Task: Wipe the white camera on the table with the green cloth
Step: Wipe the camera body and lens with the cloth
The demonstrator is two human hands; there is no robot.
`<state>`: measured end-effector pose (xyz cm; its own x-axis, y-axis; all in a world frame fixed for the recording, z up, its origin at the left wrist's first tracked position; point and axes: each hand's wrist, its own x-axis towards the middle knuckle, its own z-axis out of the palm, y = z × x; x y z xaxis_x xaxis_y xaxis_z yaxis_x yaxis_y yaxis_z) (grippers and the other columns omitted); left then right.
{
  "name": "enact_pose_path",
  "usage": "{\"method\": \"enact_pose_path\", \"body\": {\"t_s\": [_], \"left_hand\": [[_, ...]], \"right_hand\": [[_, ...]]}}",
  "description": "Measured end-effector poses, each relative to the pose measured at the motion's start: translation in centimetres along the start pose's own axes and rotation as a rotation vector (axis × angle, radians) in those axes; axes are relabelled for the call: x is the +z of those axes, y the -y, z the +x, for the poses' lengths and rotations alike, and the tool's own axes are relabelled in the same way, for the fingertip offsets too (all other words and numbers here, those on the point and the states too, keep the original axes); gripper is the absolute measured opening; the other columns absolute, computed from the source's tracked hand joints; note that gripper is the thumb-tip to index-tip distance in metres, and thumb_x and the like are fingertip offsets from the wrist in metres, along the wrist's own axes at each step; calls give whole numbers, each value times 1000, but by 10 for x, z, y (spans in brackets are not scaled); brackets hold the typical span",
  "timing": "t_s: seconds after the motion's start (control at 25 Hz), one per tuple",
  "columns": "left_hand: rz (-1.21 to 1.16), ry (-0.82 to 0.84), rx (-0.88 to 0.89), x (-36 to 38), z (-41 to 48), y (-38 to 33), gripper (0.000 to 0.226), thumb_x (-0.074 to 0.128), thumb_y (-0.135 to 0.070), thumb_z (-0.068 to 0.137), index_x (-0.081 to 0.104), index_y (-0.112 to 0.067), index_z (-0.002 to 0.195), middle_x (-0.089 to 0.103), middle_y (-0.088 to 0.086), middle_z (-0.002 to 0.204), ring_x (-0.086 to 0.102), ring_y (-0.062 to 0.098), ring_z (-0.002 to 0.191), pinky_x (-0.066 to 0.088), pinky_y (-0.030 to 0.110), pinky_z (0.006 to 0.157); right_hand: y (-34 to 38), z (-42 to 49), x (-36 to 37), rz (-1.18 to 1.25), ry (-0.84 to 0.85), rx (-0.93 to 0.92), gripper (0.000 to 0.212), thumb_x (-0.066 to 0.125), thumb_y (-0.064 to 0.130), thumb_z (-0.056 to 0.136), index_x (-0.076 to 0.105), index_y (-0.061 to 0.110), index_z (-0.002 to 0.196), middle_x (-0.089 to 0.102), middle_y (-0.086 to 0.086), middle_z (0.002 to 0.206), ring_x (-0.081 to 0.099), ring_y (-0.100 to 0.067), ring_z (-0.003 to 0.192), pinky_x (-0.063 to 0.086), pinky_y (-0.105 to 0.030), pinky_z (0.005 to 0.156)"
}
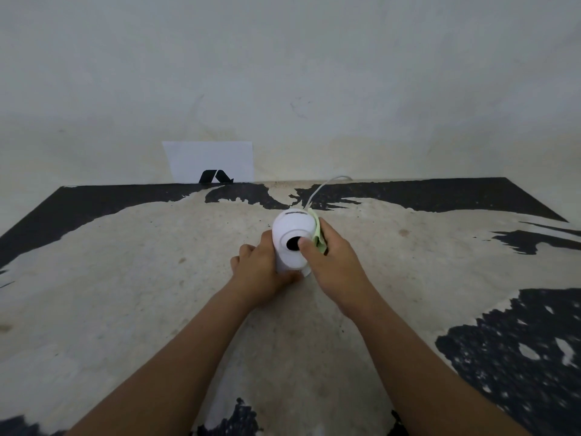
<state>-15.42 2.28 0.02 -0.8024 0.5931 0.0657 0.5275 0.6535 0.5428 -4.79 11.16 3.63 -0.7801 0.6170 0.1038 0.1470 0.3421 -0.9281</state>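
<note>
The white camera (pixel 290 229), round with a black lens facing me, stands near the middle of the table (pixel 125 262). My left hand (pixel 261 272) grips its lower body from the left. My right hand (pixel 330 256) presses a pale green cloth (pixel 318 232) against the camera's right side, with the thumb resting on the front beside the lens. Most of the cloth is hidden under my fingers. A white cable (pixel 323 187) runs from the back of the camera toward the wall.
The table top is worn beige with black patches along the back and right. A white sheet of paper (pixel 210 158) with a black mark leans on the wall behind the table's back edge.
</note>
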Motion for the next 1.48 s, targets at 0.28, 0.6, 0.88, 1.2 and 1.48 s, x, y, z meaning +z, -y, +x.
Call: {"method": "enact_pose_path", "body": {"t_s": [0.28,0.6,0.88,1.2,1.48], "left_hand": [[-68,59,-4,-5,-5,-2,83,71,-53,67,29,-24,133,52,5,120,41,30,115,31,38,87],[-750,-237,1,-38,-53,0,25,55,-11,87,56,-23,110,51,1,99,50,16,84,41,28,71],[-1068,64,-178,-45,-62,9,20,60,-14,88,64,4,97,69,21,95,66,31,88,57,41,76],[-876,-321,-357,-29,-37,-12,11,49,-18,89,49,-6,91,52,10,85,49,18,67,41,32,57],[-1004,-209,-165,-8,-34,-30,37,38,-15,93,60,-21,123,67,-1,112,63,16,103,51,32,86]], "right_hand": [[-18,-17,-4,-166,-118,76,29,50,8,89,67,13,112,69,-7,101,59,-20,87,47,-29,70],[-1,-39,-14,249,174,55,34,48,7,94,71,31,87,73,4,88,68,-13,83,57,-37,73],[-2,-21,-11,398,84,108,14,57,8,91,67,18,93,69,-10,92,68,-15,76,57,-27,68],[-2,14,-10,397,-27,138,24,53,25,95,63,25,116,65,1,119,59,-19,113,47,-43,102],[-12,21,-1,425,-82,107,20,59,29,91,64,28,111,66,-4,116,62,-20,109,52,-48,96]]}}
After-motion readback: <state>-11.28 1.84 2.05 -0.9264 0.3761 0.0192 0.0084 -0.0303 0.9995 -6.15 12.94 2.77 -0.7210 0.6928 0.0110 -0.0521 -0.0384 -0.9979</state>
